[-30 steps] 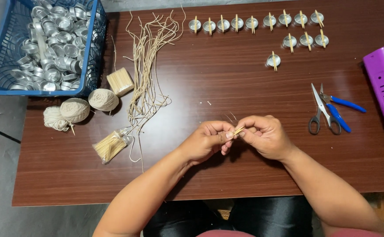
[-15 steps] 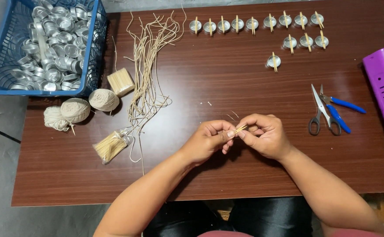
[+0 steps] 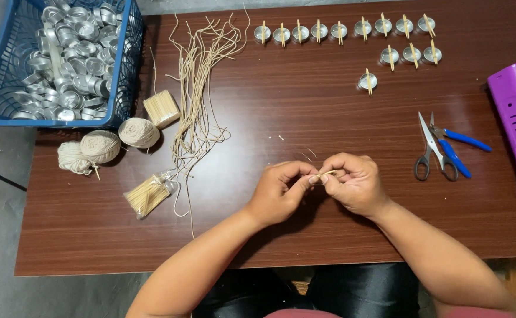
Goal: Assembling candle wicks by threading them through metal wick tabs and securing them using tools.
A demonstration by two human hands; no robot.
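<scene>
Stick was pinched between left hand and right hand, fingertips meeting, near table's front edge.

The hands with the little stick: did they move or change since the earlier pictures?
Hardly at all. The left hand and right hand stayed together over the dark brown wooden table, both pinching the same thin pale wooden stick; only the fingers shifted slightly. The silver scissors, blue-handled pliers and loose pale strings lie as before.
</scene>
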